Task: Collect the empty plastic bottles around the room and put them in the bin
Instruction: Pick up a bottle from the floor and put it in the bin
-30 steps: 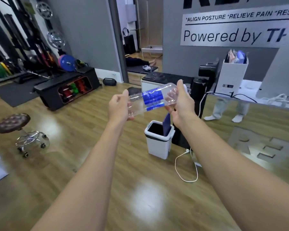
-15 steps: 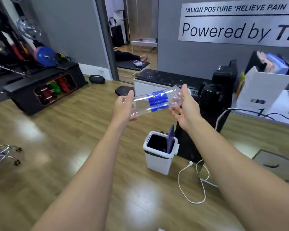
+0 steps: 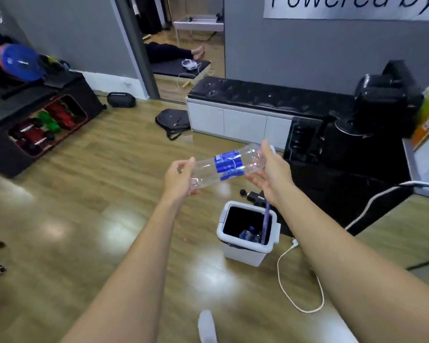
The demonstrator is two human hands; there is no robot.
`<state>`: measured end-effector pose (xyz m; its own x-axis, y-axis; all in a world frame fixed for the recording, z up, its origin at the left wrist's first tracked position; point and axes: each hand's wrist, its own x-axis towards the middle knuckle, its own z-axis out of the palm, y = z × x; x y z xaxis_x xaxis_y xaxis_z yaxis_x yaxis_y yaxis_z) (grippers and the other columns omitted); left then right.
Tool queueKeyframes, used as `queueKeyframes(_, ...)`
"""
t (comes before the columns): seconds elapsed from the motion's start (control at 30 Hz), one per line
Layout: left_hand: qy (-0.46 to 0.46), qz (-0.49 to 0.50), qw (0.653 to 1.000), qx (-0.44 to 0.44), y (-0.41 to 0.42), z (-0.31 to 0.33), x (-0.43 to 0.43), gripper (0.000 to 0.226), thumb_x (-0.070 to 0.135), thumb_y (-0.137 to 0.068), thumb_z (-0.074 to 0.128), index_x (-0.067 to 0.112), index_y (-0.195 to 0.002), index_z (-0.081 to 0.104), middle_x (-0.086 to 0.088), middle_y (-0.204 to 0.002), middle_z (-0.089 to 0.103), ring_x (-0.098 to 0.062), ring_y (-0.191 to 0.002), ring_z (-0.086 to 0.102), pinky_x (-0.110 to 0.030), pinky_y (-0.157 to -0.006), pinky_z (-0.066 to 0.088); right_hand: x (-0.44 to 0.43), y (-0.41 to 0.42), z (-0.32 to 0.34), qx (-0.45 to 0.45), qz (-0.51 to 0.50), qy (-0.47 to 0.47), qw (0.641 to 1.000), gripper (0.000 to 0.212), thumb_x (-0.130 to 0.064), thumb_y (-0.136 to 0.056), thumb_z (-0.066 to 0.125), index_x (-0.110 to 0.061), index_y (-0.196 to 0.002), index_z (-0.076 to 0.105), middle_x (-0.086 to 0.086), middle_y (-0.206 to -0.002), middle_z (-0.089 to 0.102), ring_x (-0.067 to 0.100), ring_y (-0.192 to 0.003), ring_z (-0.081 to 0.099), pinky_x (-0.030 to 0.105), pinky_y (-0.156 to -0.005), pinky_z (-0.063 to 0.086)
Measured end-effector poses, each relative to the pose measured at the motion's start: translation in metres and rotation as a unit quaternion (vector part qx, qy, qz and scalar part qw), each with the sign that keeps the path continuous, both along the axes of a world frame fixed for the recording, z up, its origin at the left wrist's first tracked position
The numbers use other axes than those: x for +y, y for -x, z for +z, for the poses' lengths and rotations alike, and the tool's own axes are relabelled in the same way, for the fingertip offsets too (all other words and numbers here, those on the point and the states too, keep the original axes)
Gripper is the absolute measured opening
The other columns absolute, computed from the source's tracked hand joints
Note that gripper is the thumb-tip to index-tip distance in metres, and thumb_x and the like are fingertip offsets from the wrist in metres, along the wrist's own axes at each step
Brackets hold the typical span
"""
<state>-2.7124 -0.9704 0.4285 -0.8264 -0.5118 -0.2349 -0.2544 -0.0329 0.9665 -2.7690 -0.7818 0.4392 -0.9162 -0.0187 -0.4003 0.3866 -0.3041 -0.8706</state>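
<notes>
Both hands out front at about the same height, one bottle (image 3: 227, 165) spanning the gap between them. It lies nearly level, the right-hand end a little higher.

Left hand (image 3: 180, 178): thumb on top, fingers curled under the bottle's clear end, a closed grip.

Right hand (image 3: 273, 174): looser and wider open. The thumb is beneath and the fingers are fairly straight along the far side, pinching the other end between them (a white cap seems to sit just past the fingertip, too blurred to be sure).

Bottle is clear with a blue label mid-body and no liquid visible. The walls look dented, so it is likely light and will give under pressure. A two-ended hold suits twisting or crushing it flat before disposal; that is my reading, not something shown.

Bin (image 3: 243, 256): white, on the floor directly below the right hand and slightly nearer the person. Its mouth is open and its swing flap (image 3: 266, 224) is tipped on edge, which leaves room for a drop. Another bottle (image 3: 249, 235) lies at the bottom, so the collection is partly done.

White cable (image 3: 282, 276) loops on the floor below the right forearm, just beside the bin and clear of the mouth.

Judgement: the carry is finished and release is not yet made. The bottle hangs mostly to the left-hand side of the opening, so it wants shifting toward the right hand and lowering, ideally going in end first.
</notes>
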Motion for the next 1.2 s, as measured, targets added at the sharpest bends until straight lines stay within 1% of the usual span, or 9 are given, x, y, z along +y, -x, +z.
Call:
queueKeyframes(0.17, -0.02, -0.048, 0.998, -0.032, 0.081, -0.039, -0.03, 0.023, 0.034, -0.099, 0.055, 0.015, -0.109, 0.058, -0.005, -0.094, 0.062, -0.02, -0.074, 0.058, -0.032, -0.057, 0.055, -0.019, 0.052, -0.028, -0.005, -0.019, -0.078, 0.997, 0.041, -0.05, -0.094, 0.056, -0.016, -0.113, 0.068, 0.004, -0.102, 0.077, 0.018, -0.088, 0.074, 0.029, -0.064, 0.057)
queueKeyframes(0.3, -0.017, -0.085, 0.993, -0.085, 0.138, -0.076, -0.031, 0.015, 0.025, -0.099, 0.053, 0.013, -0.106, 0.057, -0.008, -0.088, 0.057, -0.025, -0.072, 0.057, -0.03, -0.047, 0.055, -0.021, 0.089, -0.055, 0.0, -0.05, -0.148, 0.988, 0.039, -0.051, -0.09, 0.061, -0.016, -0.104, 0.068, 0.01, -0.103, 0.075, 0.023, -0.093, 0.073, 0.04, -0.077, 0.063)
queueKeyframes(0.43, 0.003, -0.144, 0.974, -0.175, 0.175, -0.123, -0.017, 0.019, 0.024, -0.098, 0.053, 0.01, -0.102, 0.064, -0.014, -0.101, 0.061, -0.033, -0.09, 0.061, -0.052, -0.073, 0.06, -0.016, 0.114, -0.09, 0.002, -0.055, -0.221, 0.974, 0.035, -0.051, -0.088, 0.062, -0.019, -0.102, 0.066, 0.014, -0.108, 0.07, 0.027, -0.097, 0.071, 0.034, -0.072, 0.063)
queueKeyframes(0.57, -0.025, -0.203, 0.946, -0.252, 0.192, -0.172, -0.002, 0.033, 0.029, -0.098, 0.053, 0.015, -0.128, 0.059, -0.005, -0.115, 0.058, -0.023, -0.094, 0.051, -0.037, -0.069, 0.057, -0.017, 0.14, -0.143, 0.004, -0.047, -0.311, 0.949, 0.024, -0.052, -0.086, 0.064, -0.03, -0.095, 0.063, 0.001, -0.089, 0.068, 0.021, -0.089, 0.068, 0.039, -0.077, 0.06)
queueKeyframes(0.73, -0.088, -0.267, 0.905, -0.321, 0.208, -0.241, 0.016, 0.017, 0.027, -0.101, 0.049, 0.025, -0.115, 0.06, 0.003, -0.108, 0.059, -0.019, -0.092, 0.057, -0.034, -0.069, 0.055, -0.033, 0.156, -0.234, -0.023, 0.0, -0.406, 0.914, 0.038, -0.048, -0.085, 0.068, -0.019, -0.108, 0.065, -0.003, -0.096, 0.064, 0.017, -0.089, 0.058, 0.029, -0.076, 0.042)
queueKeyframes(0.83, -0.099, -0.284, 0.89, -0.341, 0.218, -0.29, 0.022, 0.018, 0.028, -0.103, 0.045, 0.027, -0.115, 0.06, 0.011, -0.095, 0.061, -0.013, -0.086, 0.059, -0.031, -0.066, 0.056, -0.045, 0.159, -0.288, -0.056, 0.022, -0.416, 0.907, 0.018, -0.035, -0.085, 0.07, -0.026, -0.096, 0.059, -0.009, -0.087, 0.058, 0.01, -0.079, 0.054, 0.026, -0.07, 0.037)
queueKeyframes(0.9, -0.092, -0.297, 0.883, -0.351, 0.227, -0.326, 0.022, 0.023, 0.027, -0.103, 0.045, 0.027, -0.121, 0.06, 0.012, -0.095, 0.061, -0.013, -0.083, 0.061, -0.03, -0.065, 0.057, -0.053, 0.16, -0.327, -0.083, 0.022, -0.429, 0.899, 0.015, -0.032, -0.084, 0.069, -0.026, -0.093, 0.059, -0.003, -0.092, 0.063, 0.014, -0.081, 0.055, 0.031, -0.072, 0.04)
queueKeyframes(1.03, -0.067, -0.341, 0.864, -0.363, 0.236, -0.389, 0.019, 0.036, 0.027, -0.104, 0.042, 0.026, -0.139, 0.051, -0.001, -0.123, 0.06, -0.022, -0.102, 0.06, -0.035, -0.072, 0.058, -0.065, 0.161, -0.4, -0.152, 0.026, -0.449, 0.88, 0.03, -0.027, -0.087, 0.068, -0.012, -0.112, 0.062, 0.008, -0.109, 0.066, 0.025, -0.096, 0.06, 0.036, -0.083, 0.045)
queueKeyframes(1.2, -0.051, -0.392, 0.836, -0.382, 0.233, -0.452, 0.005, 0.037, 0.036, -0.105, 0.038, 0.026, -0.137, 0.053, -0.003, -0.139, 0.054, -0.026, -0.123, 0.055, -0.04, -0.08, 0.059, -0.078, 0.155, -0.466, -0.239, 0.004, -0.406, 0.882, 0.033, -0.027, -0.09, 0.069, -0.012, -0.118, 0.059, 0.009, -0.117, 0.066, 0.027, -0.109, 0.06, 0.04, -0.095, 0.048)
